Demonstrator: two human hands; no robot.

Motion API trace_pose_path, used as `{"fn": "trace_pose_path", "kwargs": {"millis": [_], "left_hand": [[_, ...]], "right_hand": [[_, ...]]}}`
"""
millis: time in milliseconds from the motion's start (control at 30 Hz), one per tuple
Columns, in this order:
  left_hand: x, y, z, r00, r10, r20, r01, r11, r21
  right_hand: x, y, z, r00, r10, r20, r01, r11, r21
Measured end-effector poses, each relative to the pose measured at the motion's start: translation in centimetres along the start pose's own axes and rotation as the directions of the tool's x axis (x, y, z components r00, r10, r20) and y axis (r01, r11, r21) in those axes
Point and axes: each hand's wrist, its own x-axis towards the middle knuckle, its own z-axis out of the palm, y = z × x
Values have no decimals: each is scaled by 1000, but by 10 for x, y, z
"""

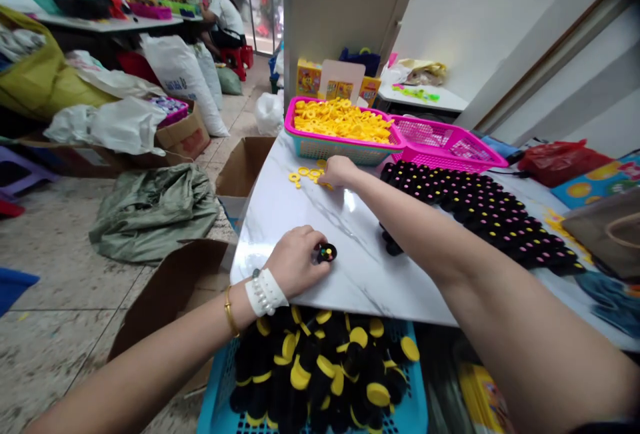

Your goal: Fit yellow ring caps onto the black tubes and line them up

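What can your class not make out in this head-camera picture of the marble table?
All in the head view:
The black piece: partly hidden by the left hand.
The yellow rings: any under the right hand are covered.
The rows of black pieces: their near end is hidden by the right forearm.
The blue crate: cut off by the bottom edge.
The seated person: too small and distant to show what their hands do.

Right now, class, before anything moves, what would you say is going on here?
A person is working at a marble-topped table. Their left hand is on a small black piece with coloured dots, and their right hand is beside loose yellow rings. Behind those, a pink-and-blue basket is heaped with more rings. Black pieces stand in rows to the right, and a blue crate below holds more. Another person sits far back.
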Motion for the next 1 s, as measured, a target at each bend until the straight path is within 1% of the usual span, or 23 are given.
{"fn": "trace_pose_path", "kwargs": {"millis": [67,100,167,200,233,267,300,333,367,400,433,467,500,600,733,800,867,1000], "left_hand": [[-15,-2,-5,999,-31,-13,31,999,-12],[-21,-2,-6,999,-44,-23,43,999,-23],[-28,-3,-5,997,-60,-54,57,997,-52],[-30,-4,-4,995,-62,-72,57,996,-68],[-31,-4,-2,994,-59,-87,52,995,-83],[-32,-4,0,993,-54,-100,44,994,-96],[-33,-5,2,993,-47,-110,35,994,-107],[-33,-6,4,992,-40,-116,26,993,-115],[-34,-6,6,992,-35,-123,21,993,-118],[-34,-7,8,991,-32,-128,17,993,-118],[-35,-8,9,991,-29,-133,15,994,-112],[-35,-8,10,990,-25,-136,11,995,-101],[-35,-9,10,991,-18,-135,6,996,-88],[-36,-10,12,991,3,-135,-11,998,-61],[-35,-10,12,990,-1,-140,-7,998,-56],[-35,-9,11,991,-6,-137,-2,998,-63],[-35,-8,11,991,-11,-135,2,998,-71],[-35,-5,9,991,-18,-132,7,997,-81]], "right_hand": [[-14,-5,-1,999,30,15,-30,999,-14],[-25,-7,-1,1000,25,6,-25,1000,-8],[-54,-10,1,999,-27,-41,29,998,56],[-71,-10,2,995,-63,-77,75,984,160],[-90,-10,5,992,-90,-89,112,950,291],[-109,-10,7,990,-121,-72,141,884,446],[-127,-10,11,991,-130,-36,124,775,619],[-144,-10,14,991,-135,19,72,638,766],[-159,-11,18,988,-141,60,18,499,866],[-171,-12,22,987,-134,92,-34,383,923],[-181,-13,27,985,-125,121,-78,301,950],[-188,-15,31,984,-111,141,-109,253,961],[-193,-17,35,983,-92,161,-136,233,963],[-197,-22,48,980,-26,200,-188,235,954],[-193,-25,62,983,87,164,-179,209,961],[-192,-26,66,984,100,144,-160,184,970],[-194,-27,70,987,85,135,-148,165,975],[-197,-30,73,988,85,127,-138,150,979]]}}
